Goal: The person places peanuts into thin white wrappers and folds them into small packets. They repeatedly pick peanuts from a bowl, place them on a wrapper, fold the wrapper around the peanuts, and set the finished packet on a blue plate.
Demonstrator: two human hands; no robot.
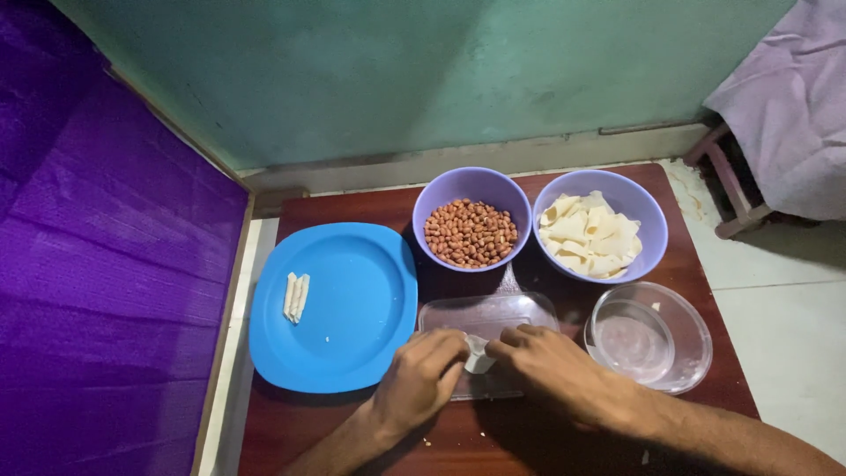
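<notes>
Your hands work a pale wrapper over the clear tray.
Your left hand point(421, 375) and right hand point(551, 366) pinch the wrapper point(478, 355) between fingertips, above the tray point(489, 316); the peanut bowl point(472, 220) sits beyond your fingers.

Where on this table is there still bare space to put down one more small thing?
Most of the blue plate is bare, right of the three rolls. The wood near the table's front edge, between the forearms, is free. The two purple bowls, clear board and glass dish crowd the rest.
</notes>
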